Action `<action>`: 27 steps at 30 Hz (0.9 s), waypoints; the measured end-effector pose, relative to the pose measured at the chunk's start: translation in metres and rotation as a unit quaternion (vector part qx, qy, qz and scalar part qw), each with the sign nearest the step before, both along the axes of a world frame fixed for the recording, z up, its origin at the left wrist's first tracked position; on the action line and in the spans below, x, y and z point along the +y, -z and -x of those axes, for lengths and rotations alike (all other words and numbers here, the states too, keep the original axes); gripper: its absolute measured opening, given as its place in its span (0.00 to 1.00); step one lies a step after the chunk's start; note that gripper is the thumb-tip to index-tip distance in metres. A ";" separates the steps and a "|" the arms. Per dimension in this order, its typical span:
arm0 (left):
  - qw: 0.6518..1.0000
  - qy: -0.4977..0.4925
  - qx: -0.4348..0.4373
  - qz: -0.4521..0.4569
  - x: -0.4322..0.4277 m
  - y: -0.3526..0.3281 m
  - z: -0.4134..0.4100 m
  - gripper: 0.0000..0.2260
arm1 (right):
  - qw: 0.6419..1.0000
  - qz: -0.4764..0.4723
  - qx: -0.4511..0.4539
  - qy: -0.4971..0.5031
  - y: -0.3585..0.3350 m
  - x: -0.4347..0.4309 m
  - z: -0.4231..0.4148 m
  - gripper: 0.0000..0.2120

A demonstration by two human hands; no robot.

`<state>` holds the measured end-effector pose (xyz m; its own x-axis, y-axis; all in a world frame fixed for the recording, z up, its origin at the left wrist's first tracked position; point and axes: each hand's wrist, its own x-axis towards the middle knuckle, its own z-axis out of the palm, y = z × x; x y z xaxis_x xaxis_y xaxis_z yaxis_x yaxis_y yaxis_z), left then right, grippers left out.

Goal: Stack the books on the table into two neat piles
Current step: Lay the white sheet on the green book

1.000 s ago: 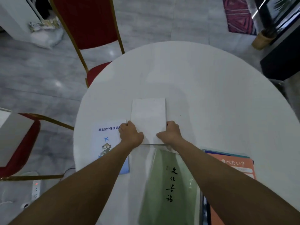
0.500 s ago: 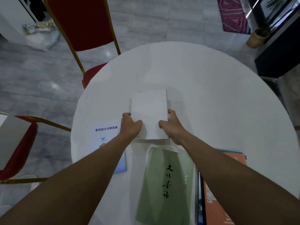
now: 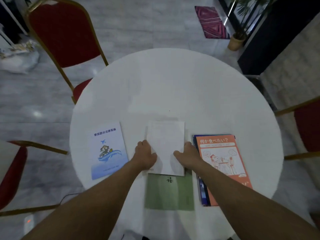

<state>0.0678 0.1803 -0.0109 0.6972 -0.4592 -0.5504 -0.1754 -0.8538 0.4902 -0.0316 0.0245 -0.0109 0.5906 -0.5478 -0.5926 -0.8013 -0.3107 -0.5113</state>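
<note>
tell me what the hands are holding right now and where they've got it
Both hands grip the white book at its near end: left hand on its left edge, right hand on its right edge. It overlaps the green book.

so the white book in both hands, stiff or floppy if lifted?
The white book looks thin and flat, so probably light and slightly bendy. Both hands, left and right, grip its sides. Resting on the green book, it may slide.
</note>
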 end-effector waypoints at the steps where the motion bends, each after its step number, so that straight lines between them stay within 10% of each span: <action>1: 1.000 0.019 0.002 -0.018 0.003 0.002 0.009 0.24 | 1.000 0.014 0.005 -0.007 0.002 0.004 0.009 0.24; 16: 0.987 0.124 0.025 -0.103 0.021 0.001 0.050 0.31 | 0.993 0.014 0.116 -0.024 0.011 0.044 0.064 0.52; 27: 0.996 0.068 -0.009 -0.059 0.035 0.000 0.032 0.38 | 0.995 0.008 0.054 -0.079 0.006 0.047 0.044 0.45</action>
<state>0.0360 0.2156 -0.0107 0.6428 -0.4828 -0.5947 -0.3015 -0.8732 0.3829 -0.0756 0.0716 -0.0174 0.6032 -0.4621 -0.6500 -0.7918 -0.4450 -0.4184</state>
